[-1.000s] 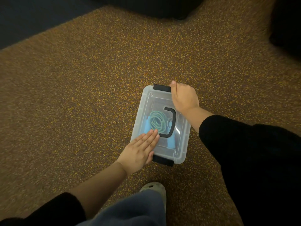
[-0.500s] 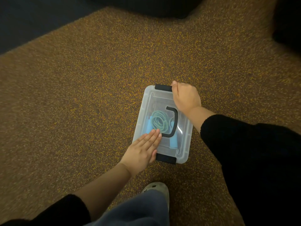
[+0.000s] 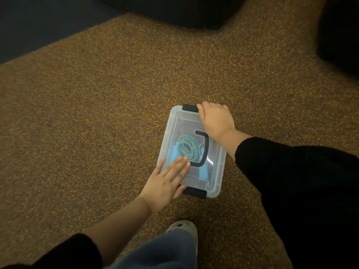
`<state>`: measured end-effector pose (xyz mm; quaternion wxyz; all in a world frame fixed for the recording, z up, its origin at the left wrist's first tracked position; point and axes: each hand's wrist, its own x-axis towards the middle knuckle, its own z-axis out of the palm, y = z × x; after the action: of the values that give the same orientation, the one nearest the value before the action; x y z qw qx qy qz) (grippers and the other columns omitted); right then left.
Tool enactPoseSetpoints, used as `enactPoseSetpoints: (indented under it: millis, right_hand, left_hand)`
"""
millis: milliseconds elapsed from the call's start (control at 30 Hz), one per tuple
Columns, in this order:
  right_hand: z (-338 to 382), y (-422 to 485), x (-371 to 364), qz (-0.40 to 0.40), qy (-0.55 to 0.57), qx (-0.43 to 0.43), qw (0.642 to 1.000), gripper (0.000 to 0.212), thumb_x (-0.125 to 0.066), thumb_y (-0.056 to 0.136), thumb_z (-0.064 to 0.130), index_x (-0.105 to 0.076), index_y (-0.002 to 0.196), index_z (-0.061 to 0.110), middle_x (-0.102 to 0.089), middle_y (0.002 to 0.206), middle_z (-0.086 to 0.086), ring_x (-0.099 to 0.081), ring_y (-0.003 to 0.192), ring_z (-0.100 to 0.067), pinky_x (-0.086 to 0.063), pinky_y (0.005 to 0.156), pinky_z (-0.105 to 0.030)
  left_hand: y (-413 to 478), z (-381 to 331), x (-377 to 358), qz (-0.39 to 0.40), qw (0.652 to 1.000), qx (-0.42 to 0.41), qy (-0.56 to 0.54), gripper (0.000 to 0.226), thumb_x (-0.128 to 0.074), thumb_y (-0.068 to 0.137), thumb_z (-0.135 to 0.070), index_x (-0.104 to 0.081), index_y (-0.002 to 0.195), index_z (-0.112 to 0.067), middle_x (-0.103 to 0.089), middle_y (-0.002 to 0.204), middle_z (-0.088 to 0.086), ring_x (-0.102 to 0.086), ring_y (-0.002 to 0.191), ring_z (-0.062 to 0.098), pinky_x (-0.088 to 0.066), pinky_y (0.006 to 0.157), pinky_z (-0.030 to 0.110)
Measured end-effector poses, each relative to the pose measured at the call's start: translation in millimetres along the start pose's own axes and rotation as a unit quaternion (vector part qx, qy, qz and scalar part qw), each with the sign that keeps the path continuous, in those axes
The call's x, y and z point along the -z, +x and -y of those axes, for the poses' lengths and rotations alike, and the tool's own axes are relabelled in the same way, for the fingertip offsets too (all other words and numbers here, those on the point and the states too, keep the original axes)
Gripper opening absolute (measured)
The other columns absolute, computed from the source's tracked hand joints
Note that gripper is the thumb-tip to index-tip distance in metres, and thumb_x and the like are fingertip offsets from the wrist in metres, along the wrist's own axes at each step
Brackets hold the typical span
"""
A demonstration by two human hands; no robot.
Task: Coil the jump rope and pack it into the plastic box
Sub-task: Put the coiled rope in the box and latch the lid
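Observation:
A clear plastic box [image 3: 217, 167] sits on the speckled brown carpet with its lid on. Through the lid I see the jump rope [image 3: 187, 147] coiled inside, green cord with light blue handles. A black carry handle [image 3: 204, 147] lies flat on the lid. My left hand [image 3: 167, 183] rests flat on the lid's near left corner, fingers spread. My right hand [image 3: 216, 118] is curled over the far right corner, next to the far black latch [image 3: 190, 108]. The near black latch [image 3: 195, 191] shows beside my left hand.
Carpet [image 3: 97, 133] surrounds the box on all sides. Dark furniture shapes [image 3: 174, 8] stand at the far edge and at the right [image 3: 342, 32]. My knee in blue trousers and a pale shoe [image 3: 182, 229] are just below the box.
The hands keep their places on the lid. My right hand's fingers have curled more over the far corner. The view has shifted slightly.

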<state>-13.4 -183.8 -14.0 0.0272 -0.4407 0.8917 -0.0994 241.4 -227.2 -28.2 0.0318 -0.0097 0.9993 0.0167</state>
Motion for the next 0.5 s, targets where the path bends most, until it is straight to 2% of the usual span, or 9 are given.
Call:
enactPoseSetpoints:
  millis: [67,133,200,300,367,433,500]
  right_hand:
    - [-1.3,1.7,0.8,0.022,0.000,0.004,1.000,0.045,-0.022,0.101,0.040,-0.056,0.104,0.010,-0.067,0.103,-0.013,-0.059,0.097,-0.031,-0.038,0.085,-0.041]
    - [-3.8,2.2,1.6,0.042,0.011,0.007,0.999,0.050,-0.022,0.098,0.048,-0.055,0.105,0.010,-0.065,0.107,-0.012,-0.058,0.102,-0.031,-0.038,0.088,-0.042]
    - [-4.3,3.7,2.7,0.057,0.028,0.006,0.998,0.053,-0.024,0.096,0.053,-0.054,0.107,0.010,-0.064,0.110,-0.013,-0.057,0.105,-0.030,-0.039,0.088,-0.041]
    - [-8.0,9.6,6.5,0.073,0.057,-0.012,0.996,0.055,-0.029,0.094,0.056,-0.054,0.106,0.008,-0.063,0.109,-0.014,-0.058,0.101,-0.032,-0.042,0.076,-0.037]
    - [-20.5,12.6,12.2,0.083,0.071,-0.038,0.993,0.056,-0.031,0.093,0.058,-0.054,0.101,0.008,-0.063,0.099,-0.014,-0.061,0.092,-0.033,-0.040,0.065,-0.034]
    - [-39.0,13.4,19.9,0.087,0.082,-0.080,0.990,0.053,-0.032,0.093,0.058,-0.051,0.093,0.009,-0.060,0.084,-0.012,-0.062,0.082,-0.031,-0.040,0.060,-0.031]
    - [-61.1,11.3,26.9,0.079,0.115,-0.140,0.980,0.052,-0.033,0.093,0.058,-0.049,0.089,0.009,-0.057,0.076,-0.009,-0.062,0.078,-0.030,-0.044,0.059,-0.034]
  left_hand:
    - [1.2,5.0,-0.9,0.035,0.999,-0.008,0.027,0.079,-0.033,0.086,-0.066,-0.028,0.144,-0.014,-0.033,0.150,0.006,-0.027,0.138,0.021,-0.010,0.112,0.054]
    - [3.0,9.5,-2.0,0.051,0.997,-0.027,0.049,0.093,-0.041,0.077,-0.075,-0.024,0.146,-0.015,-0.026,0.150,0.007,-0.026,0.138,0.022,-0.014,0.110,0.058]
    - [2.3,10.8,-1.2,0.043,0.997,-0.036,0.059,0.096,-0.050,0.077,-0.069,-0.016,0.150,-0.016,-0.024,0.151,0.008,-0.025,0.138,0.023,-0.015,0.109,0.059]
    - [0.8,13.0,3.8,0.025,0.998,-0.019,0.056,0.111,-0.069,0.070,-0.056,-0.003,0.151,-0.019,-0.025,0.151,0.006,-0.025,0.138,0.023,-0.009,0.110,0.058]
    - [6.7,21.9,10.3,0.025,0.999,0.012,0.035,0.121,-0.081,0.056,-0.050,-0.009,0.151,-0.025,-0.026,0.149,0.007,-0.025,0.136,0.026,-0.006,0.111,0.056]
    - [20.7,36.4,18.8,0.026,0.997,0.069,-0.009,0.123,-0.086,0.047,-0.045,-0.021,0.148,-0.023,-0.028,0.149,0.013,-0.025,0.137,0.031,-0.005,0.114,0.055]
    - [42.3,45.7,28.0,0.015,0.986,0.135,-0.099,0.120,-0.090,0.050,-0.030,-0.019,0.147,-0.021,-0.023,0.153,0.022,-0.024,0.140,0.039,-0.018,0.114,0.053]
